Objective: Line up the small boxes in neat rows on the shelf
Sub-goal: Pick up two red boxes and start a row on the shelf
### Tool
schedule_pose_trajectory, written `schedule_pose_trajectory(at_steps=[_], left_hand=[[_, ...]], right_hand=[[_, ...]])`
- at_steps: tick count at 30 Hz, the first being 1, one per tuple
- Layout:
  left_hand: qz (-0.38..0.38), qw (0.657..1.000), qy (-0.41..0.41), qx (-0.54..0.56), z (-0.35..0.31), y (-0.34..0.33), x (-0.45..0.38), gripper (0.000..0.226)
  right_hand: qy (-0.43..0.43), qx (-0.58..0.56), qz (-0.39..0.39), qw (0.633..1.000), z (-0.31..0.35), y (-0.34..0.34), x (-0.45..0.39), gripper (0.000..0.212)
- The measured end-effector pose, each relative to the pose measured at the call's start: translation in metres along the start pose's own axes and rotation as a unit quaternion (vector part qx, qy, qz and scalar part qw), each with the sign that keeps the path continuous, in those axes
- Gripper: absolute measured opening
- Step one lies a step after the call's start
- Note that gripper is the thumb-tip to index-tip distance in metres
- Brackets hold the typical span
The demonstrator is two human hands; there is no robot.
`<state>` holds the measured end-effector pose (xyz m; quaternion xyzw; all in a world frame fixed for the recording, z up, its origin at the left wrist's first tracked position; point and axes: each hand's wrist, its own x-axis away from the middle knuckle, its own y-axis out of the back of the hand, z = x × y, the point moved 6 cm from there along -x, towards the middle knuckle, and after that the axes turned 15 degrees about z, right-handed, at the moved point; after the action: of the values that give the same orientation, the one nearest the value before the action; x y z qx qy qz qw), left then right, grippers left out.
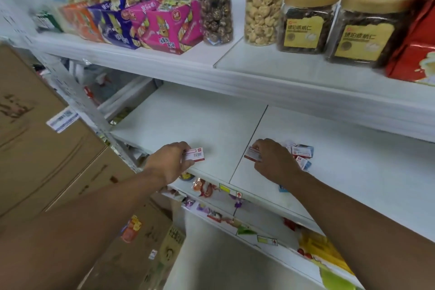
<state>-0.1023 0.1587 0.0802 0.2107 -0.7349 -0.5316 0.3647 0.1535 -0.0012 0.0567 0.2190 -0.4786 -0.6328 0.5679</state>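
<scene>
Both forearms outstretched, left hand [171, 160] fingers pinching small box [194, 154], right hand [274, 160] gripping another [253, 154]

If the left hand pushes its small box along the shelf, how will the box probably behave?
The small box looks like thin printed card, so it is probably light and fairly stiff. The left hand pinches it with the fingertips alone, which suggests little weight. Flat faces should slide on the smooth white shelf, not roll; it might tip if stood on a narrow edge.

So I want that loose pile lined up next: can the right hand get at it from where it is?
Probably yes: the right hand, already pinching one small box, sits right beside the pile with nothing between.
</scene>
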Motion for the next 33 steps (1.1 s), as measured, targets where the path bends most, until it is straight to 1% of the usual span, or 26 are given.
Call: schedule_pose_trajectory(at_steps=[4, 9, 13, 17, 20, 23, 27, 30, 33], left_hand=[[0.014, 0.999, -0.027, 0.017, 0.021, -0.012, -0.014, 0.031], [0.03, 0.996, -0.065, 0.044, 0.046, -0.023, -0.039, 0.029], [0.04, 0.994, -0.1, 0.036, 0.064, -0.031, -0.056, 0.032], [0.068, 0.991, -0.113, 0.038, 0.077, -0.04, -0.066, 0.035], [0.096, 0.989, -0.111, 0.026, 0.076, -0.049, -0.071, 0.035], [0.107, 0.989, -0.103, 0.023, 0.073, -0.057, -0.077, 0.033], [0.119, 0.988, -0.088, 0.04, 0.064, -0.064, -0.081, 0.03], [0.125, 0.988, -0.07, 0.057, 0.053, -0.062, -0.085, 0.026], [0.111, 0.99, -0.064, 0.057, 0.04, -0.057, -0.097, 0.026]], right_hand=[[-0.023, 0.018, 0.013, 0.999, 0.012, -0.014, -0.007, 0.043], [-0.074, 0.045, 0.025, 0.996, 0.035, -0.03, -0.021, 0.042], [-0.106, 0.032, 0.021, 0.994, 0.052, -0.048, -0.027, 0.047], [-0.132, 0.013, 0.024, 0.991, 0.055, -0.063, -0.023, 0.05], [-0.147, -0.002, 0.021, 0.989, 0.046, -0.07, -0.018, 0.05], [-0.157, -0.009, 0.023, 0.987, 0.035, -0.074, -0.018, 0.048], [-0.148, -0.021, 0.032, 0.988, 0.019, -0.078, -0.024, 0.045], [-0.119, -0.028, 0.036, 0.992, 0.009, -0.08, -0.033, 0.042], [-0.091, -0.025, 0.045, 0.994, 0.0, -0.085, -0.045, 0.038]])
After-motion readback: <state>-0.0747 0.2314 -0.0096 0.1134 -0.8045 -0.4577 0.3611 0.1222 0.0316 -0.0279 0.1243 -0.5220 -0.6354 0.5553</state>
